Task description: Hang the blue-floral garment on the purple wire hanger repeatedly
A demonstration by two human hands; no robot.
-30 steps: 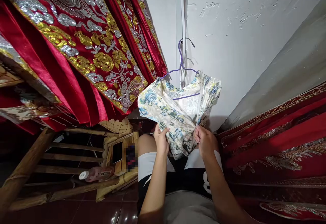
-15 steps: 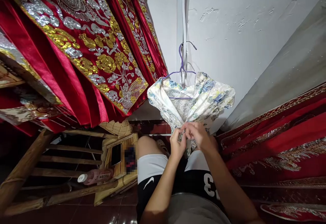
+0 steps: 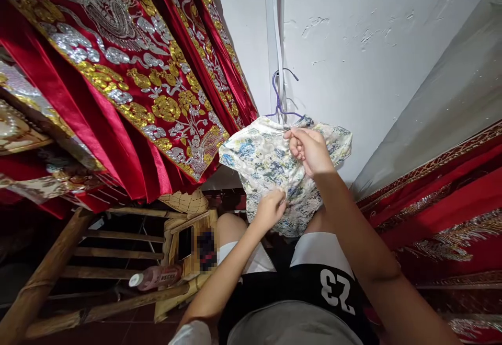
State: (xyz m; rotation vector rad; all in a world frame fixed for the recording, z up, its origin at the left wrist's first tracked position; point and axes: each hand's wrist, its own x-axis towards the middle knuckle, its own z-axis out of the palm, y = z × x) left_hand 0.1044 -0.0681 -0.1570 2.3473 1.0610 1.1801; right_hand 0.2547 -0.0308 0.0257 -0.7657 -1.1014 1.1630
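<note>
A cream short-sleeved shirt (image 3: 262, 159) with blue and yellow flowers hangs from a purple hanger (image 3: 278, 105) in front of me. Its front panels lie together over the chest. My right hand (image 3: 308, 149) pinches the shirt's edge near the neckline, just below the hanger. Lower down, my left hand (image 3: 272, 208) has its fingers closed on the front edge of the shirt. The shirt's lower part hangs between my knees.
Red cloth with gold and silver sequins (image 3: 164, 107) hangs at the left, and more red embroidered fabric (image 3: 451, 214) at the right. A bamboo chair (image 3: 117, 234) at lower left carries a pink bottle (image 3: 157, 278) and a dark phone (image 3: 185, 242). Behind is a white wall (image 3: 345, 62).
My right hand has moved up to the neckline, while my left stays low on the front. The open V of the collar has been drawn closed across the shirt.
</note>
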